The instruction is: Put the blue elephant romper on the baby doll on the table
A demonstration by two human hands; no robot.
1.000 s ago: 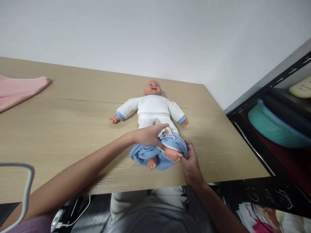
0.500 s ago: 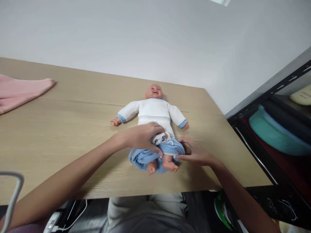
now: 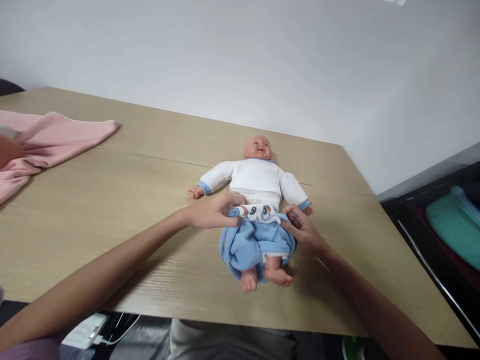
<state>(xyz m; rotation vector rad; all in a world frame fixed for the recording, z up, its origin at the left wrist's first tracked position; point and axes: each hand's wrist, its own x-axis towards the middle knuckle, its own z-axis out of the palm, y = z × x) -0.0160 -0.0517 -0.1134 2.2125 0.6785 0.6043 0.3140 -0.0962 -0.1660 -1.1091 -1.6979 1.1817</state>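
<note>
A baby doll [image 3: 256, 172] in a white top lies on its back on the wooden table [image 3: 112, 200], head toward the wall. Blue trousers [image 3: 255, 242] with a printed white waistband cover its legs up to the hips; both bare feet stick out below. My left hand [image 3: 212, 212] pinches the waistband at the doll's left side as I see it. My right hand [image 3: 302, 227] grips the waistband at the other side. Both hands are closed on the cloth.
A pink cloth [image 3: 45, 145] lies bunched at the table's far left. A dark shelf with a teal tub [image 3: 455, 225] stands to the right. A white charger and cable [image 3: 84, 332] show below the table's front edge. A white wall runs behind.
The blue trousers have come up from around the doll's ankles and knees to its hips. Both hands moved up with the waistband, away from the feet. My view shifted left.
</note>
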